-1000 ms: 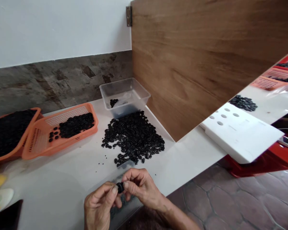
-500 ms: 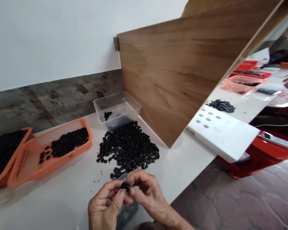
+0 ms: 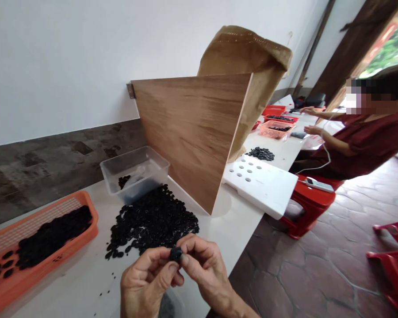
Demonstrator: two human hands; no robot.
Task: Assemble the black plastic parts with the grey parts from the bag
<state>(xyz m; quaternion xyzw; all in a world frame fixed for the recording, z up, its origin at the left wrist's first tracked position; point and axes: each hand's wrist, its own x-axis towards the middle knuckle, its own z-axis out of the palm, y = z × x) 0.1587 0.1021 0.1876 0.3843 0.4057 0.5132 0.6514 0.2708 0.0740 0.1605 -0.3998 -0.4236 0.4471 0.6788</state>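
Between the fingertips of my left hand (image 3: 149,280) and my right hand (image 3: 204,269) is a small black oval piece (image 3: 175,254), pinched from both sides. Its exact kind does not show. Just beyond my fingers spreads a heap of similar black oval pieces (image 3: 159,216) on the white table (image 3: 76,276). Below my hands, partly hidden by them, sits a clear container (image 3: 169,304) with dark contents. An orange basket (image 3: 93,221) at the left holds more black pieces, several of them lying apart from the pile.
A clear plastic bin (image 3: 108,185) stands behind the heap, beside a wooden divider (image 3: 189,132). Right of it are a brown sack (image 3: 242,57), a white board with holes (image 3: 268,183) and a red stool (image 3: 311,203). A co-worker in a dark red top (image 3: 378,137) sits farther off.
The view has swung to the right, so the co-worker, the sack and more floor now show. Both hands still hold the black piece, which looks turned between the fingertips.
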